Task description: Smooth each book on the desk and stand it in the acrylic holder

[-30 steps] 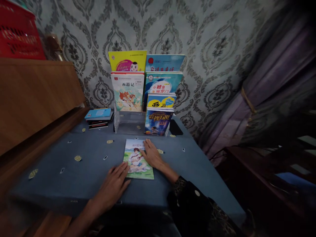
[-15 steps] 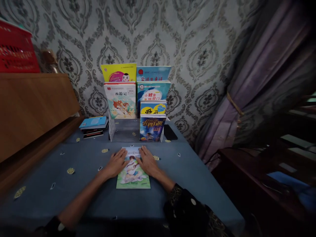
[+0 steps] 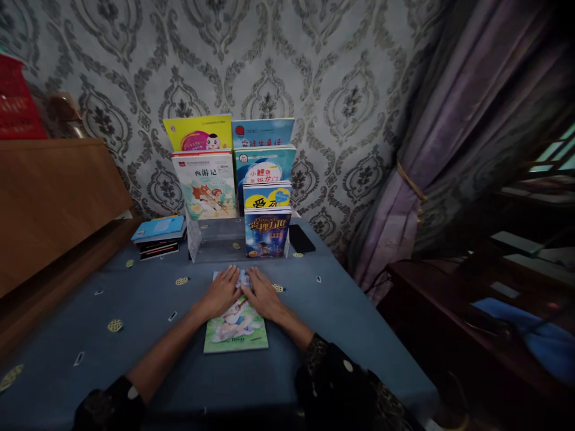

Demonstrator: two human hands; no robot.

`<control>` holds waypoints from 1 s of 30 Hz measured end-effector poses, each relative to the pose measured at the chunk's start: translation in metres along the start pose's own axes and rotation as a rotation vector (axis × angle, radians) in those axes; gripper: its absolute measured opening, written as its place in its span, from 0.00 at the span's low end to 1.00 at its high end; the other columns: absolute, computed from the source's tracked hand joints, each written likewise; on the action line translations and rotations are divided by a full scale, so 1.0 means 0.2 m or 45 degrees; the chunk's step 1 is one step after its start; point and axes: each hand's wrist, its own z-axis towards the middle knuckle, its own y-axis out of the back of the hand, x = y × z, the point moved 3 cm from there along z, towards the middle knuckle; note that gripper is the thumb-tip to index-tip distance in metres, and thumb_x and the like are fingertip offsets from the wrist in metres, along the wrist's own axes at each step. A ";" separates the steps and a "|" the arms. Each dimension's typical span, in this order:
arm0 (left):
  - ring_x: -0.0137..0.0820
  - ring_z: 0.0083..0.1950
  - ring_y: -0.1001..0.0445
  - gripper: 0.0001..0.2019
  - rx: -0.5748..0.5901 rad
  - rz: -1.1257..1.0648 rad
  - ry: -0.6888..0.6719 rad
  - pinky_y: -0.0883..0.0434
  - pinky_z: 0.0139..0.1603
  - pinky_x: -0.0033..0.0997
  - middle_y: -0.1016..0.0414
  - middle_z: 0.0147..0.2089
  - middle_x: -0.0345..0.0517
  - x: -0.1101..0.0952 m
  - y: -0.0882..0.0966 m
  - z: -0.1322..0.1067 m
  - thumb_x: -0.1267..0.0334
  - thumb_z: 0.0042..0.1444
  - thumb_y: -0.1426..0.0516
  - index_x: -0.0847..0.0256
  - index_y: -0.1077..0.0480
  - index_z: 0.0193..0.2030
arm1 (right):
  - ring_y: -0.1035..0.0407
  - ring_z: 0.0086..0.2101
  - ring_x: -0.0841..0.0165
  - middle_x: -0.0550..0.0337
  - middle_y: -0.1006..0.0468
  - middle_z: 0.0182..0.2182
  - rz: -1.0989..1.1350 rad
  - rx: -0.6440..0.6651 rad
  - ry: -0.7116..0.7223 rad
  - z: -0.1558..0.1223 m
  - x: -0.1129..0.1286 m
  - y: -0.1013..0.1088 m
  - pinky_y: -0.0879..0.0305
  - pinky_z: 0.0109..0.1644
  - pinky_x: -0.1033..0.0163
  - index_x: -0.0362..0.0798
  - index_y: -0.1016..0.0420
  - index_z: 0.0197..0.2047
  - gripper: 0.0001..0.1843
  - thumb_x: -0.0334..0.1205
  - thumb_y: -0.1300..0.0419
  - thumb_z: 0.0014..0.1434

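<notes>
A thin book (image 3: 236,335) with a green and light-blue cover and a drawn figure lies flat on the table in front of me. My left hand (image 3: 222,290) rests flat on its upper left part, fingers stretched forward. On the upper right part lies my right hand (image 3: 263,293), also flat with straight fingers. The thumbs nearly meet over the middle, and the hands cover much of the title and the figure's head. Behind the book stands a clear tiered book rack (image 3: 215,250) with several upright books, among them a dark-blue one (image 3: 266,233) at the lower right.
A small stack of books (image 3: 159,230) lies left of the rack, and a black phone-like slab (image 3: 302,238) lies to its right. A wooden cabinet (image 3: 54,197) borders the left side. At the right hang purple curtains (image 3: 395,203) over a dark side table.
Both hands have slid inward over the book's cover, closer together, and the left one now covers more of the figure. The whole view has shifted slightly.
</notes>
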 end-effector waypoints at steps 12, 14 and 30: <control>0.45 0.74 0.48 0.27 0.037 -0.120 -0.147 0.45 0.70 0.53 0.46 0.72 0.61 -0.17 0.03 0.14 0.58 0.67 0.53 0.66 0.46 0.70 | 0.38 0.62 0.59 0.44 0.32 0.62 0.281 -0.129 -0.033 0.04 -0.05 0.06 0.43 0.67 0.49 0.45 0.41 0.66 0.28 0.50 0.54 0.69; 0.45 0.74 0.48 0.27 0.032 -0.118 -0.158 0.46 0.70 0.53 0.45 0.72 0.62 -0.18 0.03 0.14 0.56 0.68 0.54 0.66 0.46 0.70 | 0.37 0.61 0.60 0.44 0.31 0.61 0.311 -0.146 -0.046 0.05 -0.06 0.08 0.43 0.66 0.50 0.45 0.40 0.66 0.27 0.50 0.54 0.69; 0.42 0.74 0.48 0.26 0.033 0.043 0.077 0.49 0.72 0.49 0.44 0.72 0.60 -0.24 0.05 0.09 0.61 0.65 0.52 0.66 0.43 0.69 | 0.32 0.55 0.61 0.48 0.25 0.54 0.206 -0.144 0.055 0.02 -0.01 0.07 0.39 0.62 0.54 0.45 0.31 0.58 0.20 0.44 0.52 0.70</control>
